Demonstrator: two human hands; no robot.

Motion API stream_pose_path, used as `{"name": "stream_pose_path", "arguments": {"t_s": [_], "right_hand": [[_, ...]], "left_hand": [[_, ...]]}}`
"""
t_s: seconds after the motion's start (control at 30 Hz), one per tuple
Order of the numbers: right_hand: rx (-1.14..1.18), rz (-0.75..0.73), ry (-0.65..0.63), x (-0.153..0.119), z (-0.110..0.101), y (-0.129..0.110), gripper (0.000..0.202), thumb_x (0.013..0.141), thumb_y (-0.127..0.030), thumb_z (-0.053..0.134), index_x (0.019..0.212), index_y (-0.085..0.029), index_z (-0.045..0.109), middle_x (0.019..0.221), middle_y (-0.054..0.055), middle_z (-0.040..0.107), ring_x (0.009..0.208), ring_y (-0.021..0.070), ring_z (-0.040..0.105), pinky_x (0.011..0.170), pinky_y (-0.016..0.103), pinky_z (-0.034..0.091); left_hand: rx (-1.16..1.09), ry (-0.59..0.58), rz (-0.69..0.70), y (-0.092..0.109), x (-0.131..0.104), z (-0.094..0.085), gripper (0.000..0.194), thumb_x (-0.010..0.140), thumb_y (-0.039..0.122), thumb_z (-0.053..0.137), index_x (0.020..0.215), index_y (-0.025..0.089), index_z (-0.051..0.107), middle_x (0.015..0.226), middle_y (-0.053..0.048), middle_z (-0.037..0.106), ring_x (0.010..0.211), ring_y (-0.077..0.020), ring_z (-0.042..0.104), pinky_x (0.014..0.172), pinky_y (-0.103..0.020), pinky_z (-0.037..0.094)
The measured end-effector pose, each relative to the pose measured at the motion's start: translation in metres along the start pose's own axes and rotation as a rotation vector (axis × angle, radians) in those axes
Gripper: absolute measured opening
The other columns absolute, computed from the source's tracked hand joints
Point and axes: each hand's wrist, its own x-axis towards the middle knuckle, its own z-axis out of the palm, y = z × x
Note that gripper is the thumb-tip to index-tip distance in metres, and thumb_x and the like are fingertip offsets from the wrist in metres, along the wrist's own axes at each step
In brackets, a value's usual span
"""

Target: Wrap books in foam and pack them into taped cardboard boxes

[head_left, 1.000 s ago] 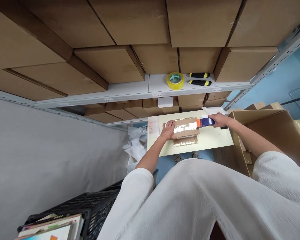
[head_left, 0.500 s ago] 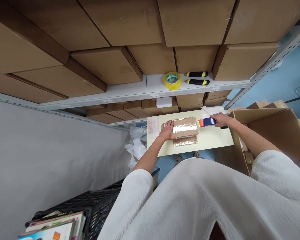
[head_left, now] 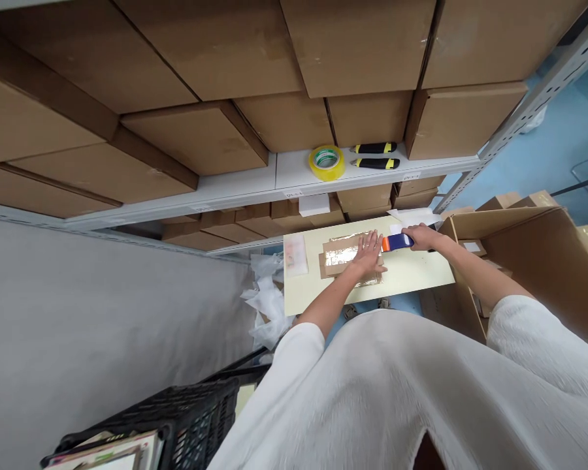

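A cardboard package (head_left: pixel 340 256) with shiny tape over it lies on the pale yellow board (head_left: pixel 411 273). My left hand (head_left: pixel 368 253) rests flat on its right part, fingers spread. Close by on the right, my right hand (head_left: pixel 420 237) is wrapped round a blue and orange tool (head_left: pixel 396 242), whose orange end is at the package's right edge. More taped cardboard shows from beneath the package, partly hidden by my left hand and forearm. A printed sheet (head_left: pixel 295 254) lies at the board's left end.
On the shelf (head_left: pixel 294 160) sit a yellow tape roll (head_left: pixel 326 162) and two black and yellow cutters (head_left: pixel 375 163), below stacked boxes (head_left: pixel 367 117). A large open carton (head_left: pixel 529 248) stands right. White wrapping (head_left: pixel 269 303) lies left of the board; a black crate (head_left: pixel 200 411) is lower left.
My left hand has moved right, from the package's left end onto its right part. The package now sits a little further left and lower. My right hand and the tool have come closer to it.
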Motion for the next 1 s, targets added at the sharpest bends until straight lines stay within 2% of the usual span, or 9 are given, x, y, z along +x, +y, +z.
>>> {"name": "stream_pose_path", "arguments": {"t_s": [0.07, 0.13, 0.37, 0.53, 0.8, 1.0], "right_hand": [[0.015, 0.009, 0.002, -0.002, -0.001, -0.002, 0.046, 0.084, -0.031, 0.075, 0.127, -0.022, 0.062, 0.120, 0.017, 0.076, 0.113, 0.0375, 0.070, 0.098, 0.042, 0.040], [0.032, 0.018, 0.000, -0.003, -0.002, -0.003, 0.046, 0.084, -0.032, 0.075, 0.127, -0.022, 0.062, 0.120, 0.017, 0.076, 0.114, 0.0380, 0.070, 0.098, 0.043, 0.040], [0.072, -0.024, -0.020, -0.002, -0.001, -0.008, 0.039, 0.089, -0.042, 0.071, 0.122, -0.024, 0.061, 0.119, 0.014, 0.077, 0.110, 0.0350, 0.071, 0.098, 0.042, 0.042], [0.114, -0.051, -0.030, -0.005, -0.004, -0.009, 0.039, 0.087, -0.042, 0.072, 0.120, -0.025, 0.061, 0.116, 0.012, 0.077, 0.105, 0.0338, 0.071, 0.099, 0.042, 0.043], [0.112, -0.076, -0.031, -0.015, -0.008, -0.003, 0.042, 0.080, -0.033, 0.075, 0.119, -0.026, 0.062, 0.112, 0.011, 0.078, 0.102, 0.0339, 0.071, 0.101, 0.042, 0.043], [0.102, -0.075, -0.021, -0.022, -0.008, 0.004, 0.039, 0.080, -0.033, 0.072, 0.117, -0.025, 0.061, 0.111, 0.011, 0.078, 0.102, 0.0340, 0.071, 0.101, 0.043, 0.042]], "left_hand": [[-0.009, -0.005, -0.054, 0.010, 0.015, 0.005, 0.150, 0.077, 0.064, 0.086, 0.179, 0.016, -0.013, 0.186, -0.022, -0.015, 0.171, -0.0390, -0.021, 0.138, -0.063, -0.012], [-0.020, -0.004, -0.115, 0.009, 0.021, 0.008, 0.152, 0.075, 0.062, 0.088, 0.178, 0.016, -0.013, 0.185, -0.024, -0.015, 0.171, -0.0415, -0.019, 0.137, -0.066, -0.011], [-0.019, 0.018, -0.138, -0.014, 0.000, 0.005, 0.152, 0.070, 0.059, 0.088, 0.180, 0.018, -0.009, 0.188, -0.021, 0.001, 0.174, -0.0429, -0.010, 0.137, -0.066, -0.011], [-0.025, 0.020, -0.150, -0.014, -0.008, 0.001, 0.148, 0.070, 0.055, 0.085, 0.180, 0.016, -0.006, 0.188, -0.020, 0.002, 0.174, -0.0422, -0.009, 0.138, -0.063, -0.011], [-0.028, 0.012, -0.150, -0.015, -0.007, 0.003, 0.147, 0.070, 0.053, 0.085, 0.180, 0.018, -0.005, 0.188, -0.019, 0.005, 0.174, -0.0423, -0.007, 0.139, -0.063, -0.010], [-0.018, -0.003, -0.148, -0.014, -0.008, -0.001, 0.147, 0.069, 0.052, 0.086, 0.180, 0.016, -0.003, 0.188, -0.020, 0.005, 0.174, -0.0423, -0.007, 0.139, -0.062, -0.011]]}}
